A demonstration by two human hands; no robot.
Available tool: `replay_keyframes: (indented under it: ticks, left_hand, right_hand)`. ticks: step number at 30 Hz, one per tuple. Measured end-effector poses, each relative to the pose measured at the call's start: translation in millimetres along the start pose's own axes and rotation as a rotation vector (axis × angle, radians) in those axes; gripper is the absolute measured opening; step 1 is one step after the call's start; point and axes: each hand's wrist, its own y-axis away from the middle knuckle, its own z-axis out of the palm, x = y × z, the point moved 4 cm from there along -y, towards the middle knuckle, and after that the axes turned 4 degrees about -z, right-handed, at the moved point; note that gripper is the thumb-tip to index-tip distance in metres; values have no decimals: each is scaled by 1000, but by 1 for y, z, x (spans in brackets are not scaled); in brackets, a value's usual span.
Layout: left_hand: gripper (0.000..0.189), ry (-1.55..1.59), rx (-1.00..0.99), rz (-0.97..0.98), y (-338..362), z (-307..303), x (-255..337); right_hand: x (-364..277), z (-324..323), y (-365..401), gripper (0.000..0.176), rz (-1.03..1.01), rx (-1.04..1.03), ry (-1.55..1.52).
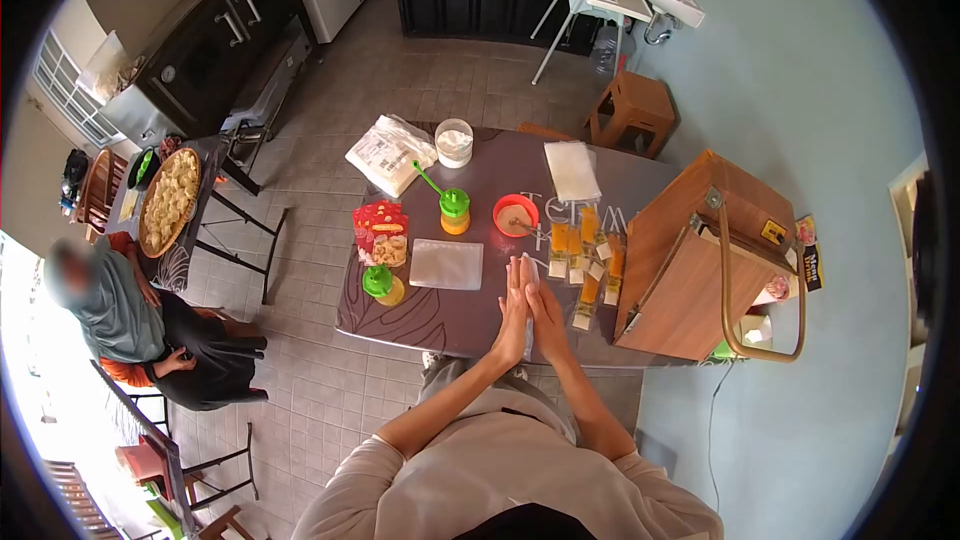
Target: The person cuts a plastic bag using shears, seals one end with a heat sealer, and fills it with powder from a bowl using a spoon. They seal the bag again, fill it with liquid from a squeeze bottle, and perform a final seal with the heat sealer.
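My left hand [512, 312] and my right hand [546, 312] are pressed palm to palm over the table's front edge, fingers straight and pointing away from me. Between them is a narrow clear plastic bag [528, 342], its ends showing above and below the palms. Just beyond my fingertips stands a red bowl [504, 208] of pale brown contents with a spoon in it. Several narrow packs with yellow and white parts [589, 285] lie to the right. On the left is a flat stack of clear plastic sheets [446, 265].
Green-topped bottles [455, 204], a red patterned pack [380, 223], a white tub [454, 146] and white packages [388, 155] stand on the dark table [440, 325]. A wooden cabinet [690, 270] blocks the right side. A person [160, 330] sits at left near a round tray [170, 202].
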Motion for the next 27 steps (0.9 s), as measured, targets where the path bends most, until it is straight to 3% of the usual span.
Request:
replay_keyframes:
  ticks: [2,6,9,11,12,16,17,19,22,26,27]
  left_hand:
    - [75,168,-23,31,2,0,1]
    - [76,201,-41,-4,4,11,4]
    - [64,351,-74,6,6,11,2]
    - [61,47,-17,-2,8,5,7]
    - [55,-74,185,127,7,-2,14]
    - [45,-292,243,324,-13,-34,25]
    - [45,-293,245,323,-15,-38,25]
    - [35,106,-16,18,-18,-36,30]
    - [23,134,-60,42,-19,-36,24]
    - [17,-14,91,-6,-13,-42,32]
    - [15,-54,150,56,-13,-46,31]
  right_hand:
    - [-6,2,0,41,61,-15,75]
    - [-2,-14,0,36,-16,60,44]
    - [-3,-27,-2,32,-23,71,123]
    - [9,-38,-3,33,94,60,224]
    - [12,-41,-2,33,92,58,223]
    - [8,-46,1,34,192,21,175]
    - [4,-45,2,35,193,-51,219]
    - [22,-46,3,33,214,-133,105]
    - [4,-33,2,32,182,-225,32]
    - [-1,-24,-4,31,58,-223,144]
    - [-10,-20,-5,31,59,-222,144]
